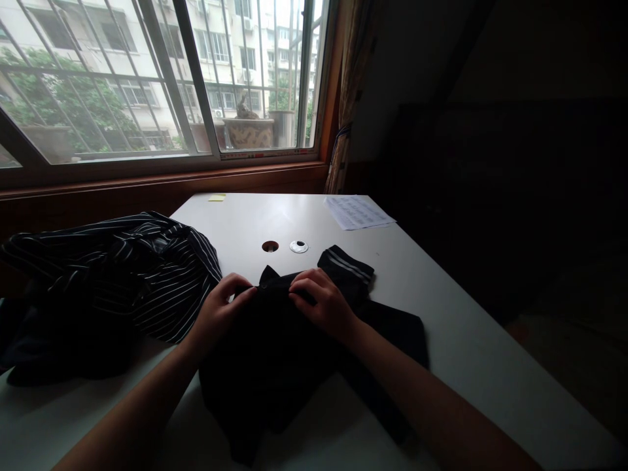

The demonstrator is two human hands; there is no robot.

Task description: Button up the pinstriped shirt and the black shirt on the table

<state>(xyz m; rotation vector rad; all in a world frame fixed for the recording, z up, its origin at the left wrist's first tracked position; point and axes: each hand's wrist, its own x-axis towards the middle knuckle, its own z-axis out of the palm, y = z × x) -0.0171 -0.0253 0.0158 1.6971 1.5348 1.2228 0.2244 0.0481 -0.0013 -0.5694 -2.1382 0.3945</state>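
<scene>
A black garment lies partly spread on the white table in front of me. Its exact kind is lost in the shadow. My left hand pinches the garment's far edge between thumb and fingers, beside a small pointed flap. On the same edge, a little to the right, my right hand is closed on the cloth with curled fingers. Past that hand, a dark piece with two pale stripes sticks out, and more dark cloth spreads under my right forearm.
A heap of dark clothes with a white-striped piece sits at the left. Two round cable holes are set in the tabletop. Printed sheets and a yellow sticky note lie toward the far edge, below a barred window.
</scene>
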